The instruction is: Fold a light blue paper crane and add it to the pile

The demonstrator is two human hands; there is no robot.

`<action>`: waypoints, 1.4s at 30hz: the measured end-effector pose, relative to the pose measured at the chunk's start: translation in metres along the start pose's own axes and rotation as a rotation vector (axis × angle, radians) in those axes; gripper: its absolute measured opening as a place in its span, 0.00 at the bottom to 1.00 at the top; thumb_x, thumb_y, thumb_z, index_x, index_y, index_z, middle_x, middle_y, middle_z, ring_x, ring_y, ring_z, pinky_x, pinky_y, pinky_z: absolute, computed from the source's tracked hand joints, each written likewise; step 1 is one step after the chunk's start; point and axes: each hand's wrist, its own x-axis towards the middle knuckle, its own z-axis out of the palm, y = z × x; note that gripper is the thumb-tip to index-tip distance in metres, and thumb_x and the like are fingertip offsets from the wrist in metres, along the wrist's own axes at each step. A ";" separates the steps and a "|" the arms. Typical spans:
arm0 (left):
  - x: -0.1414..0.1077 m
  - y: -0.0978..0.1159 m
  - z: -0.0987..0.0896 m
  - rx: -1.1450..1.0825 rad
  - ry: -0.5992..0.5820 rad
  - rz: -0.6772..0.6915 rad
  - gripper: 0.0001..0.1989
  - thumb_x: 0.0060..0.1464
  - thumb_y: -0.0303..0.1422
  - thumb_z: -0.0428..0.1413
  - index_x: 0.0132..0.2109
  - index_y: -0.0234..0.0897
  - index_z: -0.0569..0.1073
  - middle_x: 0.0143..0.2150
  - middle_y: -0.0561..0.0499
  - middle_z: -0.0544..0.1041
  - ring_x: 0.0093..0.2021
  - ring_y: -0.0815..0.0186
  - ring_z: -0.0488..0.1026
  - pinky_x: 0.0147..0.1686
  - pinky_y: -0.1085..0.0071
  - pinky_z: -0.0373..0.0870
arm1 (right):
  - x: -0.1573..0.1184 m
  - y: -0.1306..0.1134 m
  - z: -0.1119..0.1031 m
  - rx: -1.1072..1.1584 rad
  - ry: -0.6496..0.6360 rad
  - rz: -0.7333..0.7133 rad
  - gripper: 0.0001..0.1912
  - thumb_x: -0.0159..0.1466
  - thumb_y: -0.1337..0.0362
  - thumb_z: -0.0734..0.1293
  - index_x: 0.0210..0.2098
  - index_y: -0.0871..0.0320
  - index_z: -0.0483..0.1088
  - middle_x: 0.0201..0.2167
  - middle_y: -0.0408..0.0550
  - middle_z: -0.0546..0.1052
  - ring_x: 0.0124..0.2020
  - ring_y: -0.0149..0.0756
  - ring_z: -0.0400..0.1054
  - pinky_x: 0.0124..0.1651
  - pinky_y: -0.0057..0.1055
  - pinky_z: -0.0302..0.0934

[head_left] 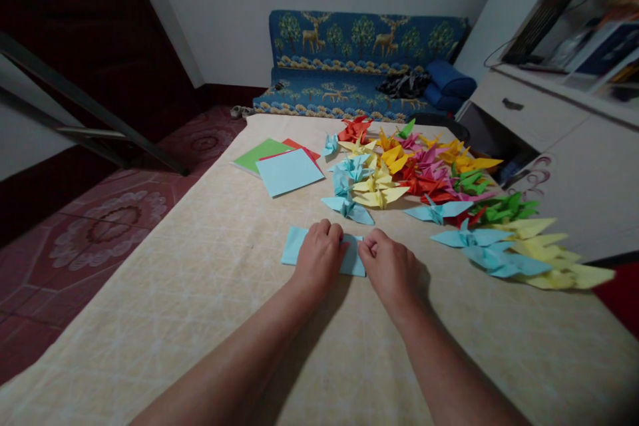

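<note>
A light blue paper, folded into a rectangle, lies on the patterned tablecloth. My left hand rests on the middle of this paper with its fingers curled, pressing it down. At the paper's right edge, my right hand is closed in a pinch at the upper right corner. Beyond the hands, a flat light blue sheet lies over a red sheet and a green sheet.
Many folded paper cranes in several colours cover the table's far right side, some close beyond my right hand. A blue patterned sofa stands behind the table. A white cabinet is on the right, a metal frame on the left.
</note>
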 end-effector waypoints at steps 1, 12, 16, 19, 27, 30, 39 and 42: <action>-0.001 -0.005 -0.001 0.011 0.002 0.006 0.03 0.58 0.28 0.52 0.37 0.34 0.70 0.38 0.44 0.71 0.40 0.58 0.68 0.41 0.64 0.66 | 0.000 0.000 -0.001 -0.003 0.001 0.000 0.08 0.65 0.57 0.62 0.34 0.51 0.71 0.29 0.44 0.79 0.29 0.35 0.72 0.26 0.28 0.47; -0.020 -0.070 -0.031 0.202 0.026 -0.036 0.07 0.61 0.33 0.48 0.38 0.35 0.68 0.37 0.45 0.71 0.39 0.58 0.70 0.43 0.64 0.67 | -0.001 0.001 0.001 -0.008 0.004 0.007 0.08 0.64 0.56 0.62 0.36 0.50 0.71 0.29 0.44 0.78 0.29 0.36 0.72 0.27 0.28 0.50; -0.020 -0.073 -0.038 0.144 0.058 -0.104 0.13 0.59 0.39 0.52 0.46 0.34 0.67 0.44 0.42 0.71 0.42 0.58 0.71 0.42 0.66 0.67 | -0.001 0.000 -0.002 -0.001 -0.006 0.015 0.08 0.64 0.56 0.62 0.35 0.49 0.71 0.29 0.44 0.79 0.30 0.38 0.73 0.28 0.28 0.50; -0.006 -0.075 -0.048 0.120 -0.093 -0.157 0.17 0.54 0.41 0.57 0.47 0.36 0.69 0.45 0.44 0.72 0.40 0.59 0.73 0.36 0.68 0.66 | -0.002 -0.001 -0.004 0.004 -0.004 0.021 0.08 0.64 0.56 0.62 0.35 0.50 0.71 0.28 0.43 0.78 0.31 0.39 0.74 0.27 0.28 0.49; 0.044 -0.077 -0.070 0.140 -0.403 -0.056 0.14 0.36 0.41 0.66 0.32 0.41 0.76 0.31 0.51 0.77 0.31 0.62 0.72 0.26 0.72 0.54 | -0.002 0.002 0.000 0.030 0.019 0.008 0.09 0.64 0.55 0.62 0.33 0.50 0.71 0.28 0.43 0.79 0.29 0.36 0.73 0.25 0.29 0.43; 0.051 -0.073 -0.072 0.173 -0.462 0.006 0.12 0.35 0.41 0.66 0.27 0.40 0.75 0.27 0.52 0.76 0.28 0.63 0.70 0.25 0.72 0.52 | -0.002 0.001 0.000 0.041 0.026 0.002 0.09 0.64 0.57 0.62 0.33 0.51 0.72 0.28 0.44 0.78 0.28 0.35 0.71 0.26 0.28 0.44; 0.002 -0.071 -0.069 -0.153 -0.306 -0.197 0.09 0.44 0.38 0.58 0.26 0.37 0.74 0.21 0.53 0.73 0.24 0.66 0.68 0.24 0.73 0.56 | 0.000 0.012 0.008 0.276 0.127 -0.040 0.08 0.64 0.57 0.63 0.34 0.52 0.71 0.29 0.43 0.78 0.29 0.34 0.71 0.29 0.27 0.54; -0.027 -0.070 -0.067 -0.236 -0.220 -0.349 0.09 0.47 0.38 0.56 0.26 0.37 0.71 0.17 0.56 0.69 0.21 0.67 0.66 0.22 0.73 0.55 | -0.009 0.010 0.008 0.518 0.318 -0.237 0.12 0.67 0.57 0.61 0.40 0.57 0.70 0.41 0.50 0.78 0.42 0.35 0.71 0.44 0.28 0.61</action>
